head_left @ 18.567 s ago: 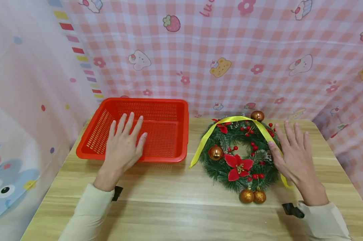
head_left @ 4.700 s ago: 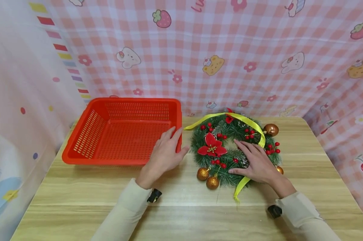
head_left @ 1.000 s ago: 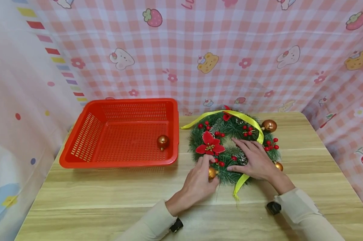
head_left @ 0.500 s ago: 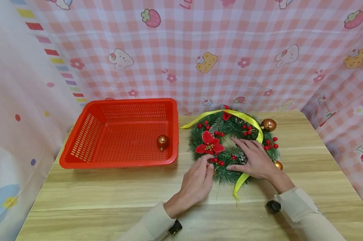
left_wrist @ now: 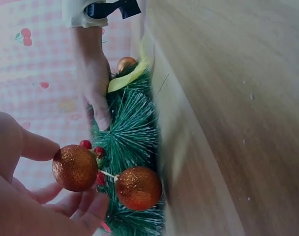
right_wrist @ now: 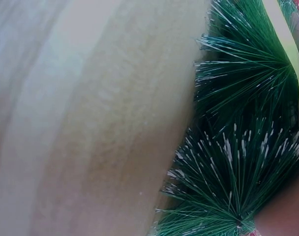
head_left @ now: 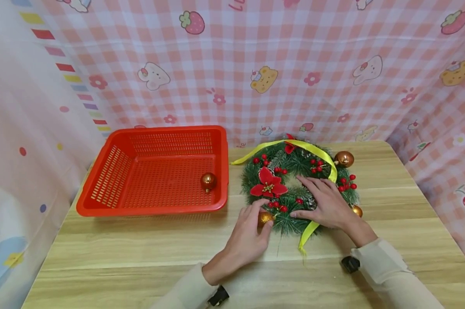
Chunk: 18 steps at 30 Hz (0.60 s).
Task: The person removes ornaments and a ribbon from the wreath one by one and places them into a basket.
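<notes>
In the head view, a green wreath with a yellow ribbon, red berries and a red flower lies on the table. At its near left edge, my left hand pinches a gold glitter bauble. The left wrist view shows this bauble between thumb and fingers, still against the berries. A second glitter bauble hangs beside it on a cord. My right hand rests on the wreath with extended fingers, their tips at the centre hole. The right wrist view mostly shows green needles.
Left of the wreath stands a red slotted basket, with one copper bauble inside at its right. Another copper bauble sits at the wreath's far right, and one more peeks out behind the right wrist. A checked curtain hangs behind.
Since the oldest frame the wreath has turned clockwise and a copper bauble has come into the basket. In the last second my left fingers shifted on the glitter bauble; the right hand stayed put.
</notes>
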Motion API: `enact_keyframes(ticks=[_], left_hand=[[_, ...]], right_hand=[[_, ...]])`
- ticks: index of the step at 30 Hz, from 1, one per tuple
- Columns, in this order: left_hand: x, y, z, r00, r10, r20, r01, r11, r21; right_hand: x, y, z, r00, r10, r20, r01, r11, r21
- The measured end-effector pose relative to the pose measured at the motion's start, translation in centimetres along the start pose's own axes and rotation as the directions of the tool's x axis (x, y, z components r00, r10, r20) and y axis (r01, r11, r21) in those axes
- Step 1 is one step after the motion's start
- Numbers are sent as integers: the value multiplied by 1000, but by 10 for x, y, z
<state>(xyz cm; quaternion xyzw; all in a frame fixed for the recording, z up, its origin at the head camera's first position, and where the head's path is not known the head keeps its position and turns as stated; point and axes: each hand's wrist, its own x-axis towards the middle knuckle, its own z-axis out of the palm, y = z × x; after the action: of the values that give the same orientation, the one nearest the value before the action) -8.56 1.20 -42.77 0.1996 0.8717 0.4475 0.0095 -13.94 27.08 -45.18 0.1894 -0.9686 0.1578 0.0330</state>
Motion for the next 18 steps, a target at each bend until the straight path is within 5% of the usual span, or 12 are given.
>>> enact_keyframes(ticks=[18], left_hand=[[1,5,-4,997,75,7,-74,993,-93]], right_hand=[[0,0,0,1000,15,10,-15,1000,9]])
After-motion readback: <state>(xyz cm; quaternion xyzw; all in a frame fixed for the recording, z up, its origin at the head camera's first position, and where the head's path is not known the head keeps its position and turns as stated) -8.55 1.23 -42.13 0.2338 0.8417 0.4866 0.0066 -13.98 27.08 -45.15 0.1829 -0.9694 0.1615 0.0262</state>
